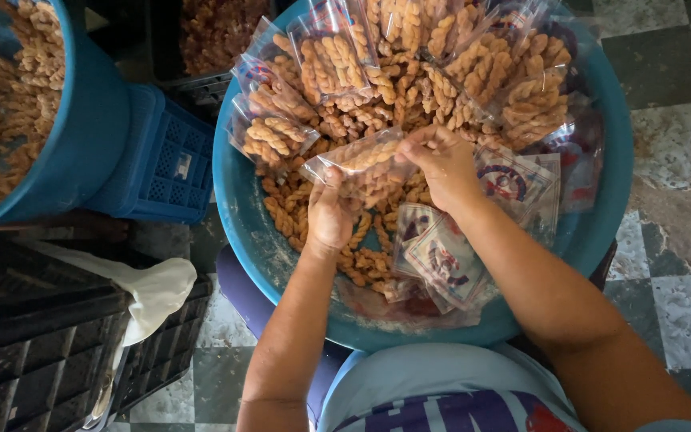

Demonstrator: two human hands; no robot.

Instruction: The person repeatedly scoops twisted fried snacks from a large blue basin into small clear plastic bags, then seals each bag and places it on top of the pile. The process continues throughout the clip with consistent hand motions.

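Pinching a clear snack bag (359, 162) at both ends, left hand (331, 214), right hand (444, 164), long axis seemingly across the blue basin (237, 212)

A single view, from a camera worn on the person's head; it looks almost straight down, close over the lap and forearms, so the shirt front fills the bottom edge; the large blue basin (237, 216) of twisted fried snacks sits centred and near, its far rim cut off by the top edge; a second blue tub (89, 136) is cropped at the upper left; black crates (41, 336) lie lower left; the chequered floor tiles (673, 88) run off to the right.
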